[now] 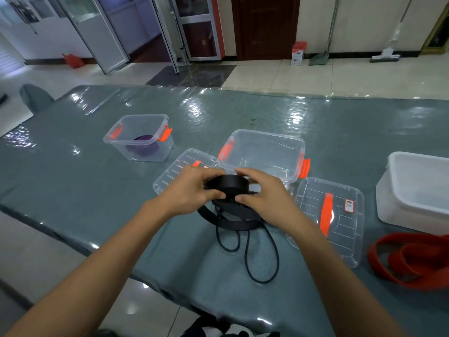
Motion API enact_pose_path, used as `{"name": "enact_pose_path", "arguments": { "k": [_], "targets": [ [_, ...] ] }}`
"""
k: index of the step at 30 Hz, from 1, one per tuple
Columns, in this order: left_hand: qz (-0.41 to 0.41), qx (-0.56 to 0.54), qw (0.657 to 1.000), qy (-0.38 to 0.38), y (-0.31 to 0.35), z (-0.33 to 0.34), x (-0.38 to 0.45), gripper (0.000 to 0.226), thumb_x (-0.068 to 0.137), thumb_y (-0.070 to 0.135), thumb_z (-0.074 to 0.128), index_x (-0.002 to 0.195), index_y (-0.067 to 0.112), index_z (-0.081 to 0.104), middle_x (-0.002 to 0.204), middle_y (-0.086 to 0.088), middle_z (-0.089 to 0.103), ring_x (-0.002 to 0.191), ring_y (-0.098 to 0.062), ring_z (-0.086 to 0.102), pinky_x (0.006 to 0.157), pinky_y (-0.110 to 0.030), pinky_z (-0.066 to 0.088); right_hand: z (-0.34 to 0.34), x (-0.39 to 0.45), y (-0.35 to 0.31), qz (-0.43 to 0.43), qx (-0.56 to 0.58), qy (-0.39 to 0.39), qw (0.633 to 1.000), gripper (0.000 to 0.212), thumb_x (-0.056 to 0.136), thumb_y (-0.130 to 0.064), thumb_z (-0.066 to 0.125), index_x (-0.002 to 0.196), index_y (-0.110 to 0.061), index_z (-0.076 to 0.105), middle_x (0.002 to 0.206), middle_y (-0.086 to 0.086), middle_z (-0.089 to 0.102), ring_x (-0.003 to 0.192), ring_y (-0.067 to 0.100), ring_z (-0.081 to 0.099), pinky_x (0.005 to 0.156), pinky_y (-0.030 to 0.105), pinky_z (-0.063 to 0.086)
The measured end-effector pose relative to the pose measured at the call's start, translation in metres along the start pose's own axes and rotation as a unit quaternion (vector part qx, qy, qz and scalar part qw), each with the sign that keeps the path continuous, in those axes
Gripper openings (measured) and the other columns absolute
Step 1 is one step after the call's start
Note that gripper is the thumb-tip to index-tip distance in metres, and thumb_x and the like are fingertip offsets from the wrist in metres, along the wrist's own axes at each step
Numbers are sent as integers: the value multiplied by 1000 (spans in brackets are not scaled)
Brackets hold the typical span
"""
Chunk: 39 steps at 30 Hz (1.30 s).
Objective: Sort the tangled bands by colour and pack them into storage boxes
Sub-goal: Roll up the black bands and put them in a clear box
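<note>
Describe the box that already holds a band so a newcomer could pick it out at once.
On the grey-green table, look far left, apart from the hands. The small clear box with orange latches stands there alone, lidless. Unlike the larger empty clear box, it holds a purple band.

Coiled black bands (228, 188), loose loops trailing toward table edge; red bands (410, 261) right.

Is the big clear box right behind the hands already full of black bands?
No, the big clear box holds nothing visible, while both hands, left hand and right hand, hold the black bands before it.
</note>
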<state>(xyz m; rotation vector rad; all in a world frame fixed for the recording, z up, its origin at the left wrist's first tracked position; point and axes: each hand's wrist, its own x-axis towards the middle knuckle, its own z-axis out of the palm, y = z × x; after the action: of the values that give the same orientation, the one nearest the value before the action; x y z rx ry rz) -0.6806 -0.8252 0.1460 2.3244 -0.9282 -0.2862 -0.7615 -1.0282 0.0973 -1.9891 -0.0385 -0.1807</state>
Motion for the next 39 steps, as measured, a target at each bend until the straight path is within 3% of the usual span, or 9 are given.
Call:
{"name": "enact_pose_path", "arguments": {
  "k": [3, 8, 12, 15, 19, 22, 26, 34, 39],
  "targets": [
    [20, 31, 999, 0, 4, 5, 0, 26, 80, 21, 82, 104, 27, 73, 86, 11, 72, 85, -11, 66, 85, -43, 53, -5, 1, 2, -9, -40, -32, 999, 46, 79, -15, 80, 119, -33, 67, 109, -15, 71, 106, 4, 63, 99, 30, 50],
    [-17, -105, 993, 54, 10, 12, -1, 40, 75, 8, 87, 109, 26, 75, 97, 11, 77, 95, -7, 73, 94, -27, 56, -14, 0, 10, 45, 120, 17, 992, 46, 75, 1, 81, 105, -31, 72, 103, -13, 75, 104, 2, 67, 98, 25, 50],
    [-46, -237, 968, 73, 12, 11, 0, 46, 73, -8, 83, 107, 22, 74, 102, 1, 78, 99, -18, 74, 93, -31, 57, -10, -5, 11, 101, 343, 22, 934, 45, 80, 14, 71, 111, -19, 71, 106, 5, 76, 101, 23, 73, 81, 36, 61],
    [-56, -270, 959, 60, 14, 10, 3, 47, 75, -13, 78, 109, 19, 73, 102, 3, 79, 98, -16, 74, 89, -27, 57, -6, -7, 9, 115, 408, 41, 905, 43, 82, 14, 68, 115, -13, 68, 108, 7, 76, 101, 25, 73, 84, 38, 61],
    [-47, -165, 985, 29, 8, 8, 2, 40, 78, -5, 81, 111, 17, 75, 102, 2, 78, 100, -14, 74, 93, -30, 57, -5, -6, 13, 36, 190, 47, 980, 52, 80, 0, 78, 126, -20, 64, 123, -8, 69, 116, 4, 62, 91, 19, 53],
    [-18, -37, 999, -19, 6, 12, 1, 30, 79, 8, 83, 107, 15, 75, 95, 3, 77, 94, -12, 72, 94, -37, 55, -11, -5, 13, 4, 45, -5, 999, 60, 81, -17, 80, 134, -32, 58, 131, -15, 60, 120, 1, 55, 94, 27, 54],
    [-4, 5, 1000, -31, 6, 14, 3, 27, 79, 18, 84, 105, 20, 74, 91, 4, 75, 90, -14, 69, 92, -41, 53, -12, -2, 10, -27, -76, -80, 994, 45, 81, -24, 78, 122, -34, 63, 113, -14, 69, 106, 7, 61, 94, 35, 52],
    [-15, -95, 995, 6, -5, 13, 2, 35, 77, 10, 86, 107, 24, 76, 96, 6, 77, 95, -12, 73, 95, -32, 56, -11, 2, 10, 36, 43, -4, 998, 41, 75, -8, 82, 108, -30, 73, 100, -15, 74, 100, 2, 66, 97, 23, 50],
    [-39, -293, 954, 51, -19, 16, 8, 55, 76, -10, 79, 103, 38, 78, 103, -1, 79, 98, -18, 75, 92, -30, 57, -12, 4, 8, 109, 293, 51, 948, 43, 81, 10, 72, 117, -14, 68, 108, 9, 75, 99, 24, 73, 76, 37, 62]
  ]
}}
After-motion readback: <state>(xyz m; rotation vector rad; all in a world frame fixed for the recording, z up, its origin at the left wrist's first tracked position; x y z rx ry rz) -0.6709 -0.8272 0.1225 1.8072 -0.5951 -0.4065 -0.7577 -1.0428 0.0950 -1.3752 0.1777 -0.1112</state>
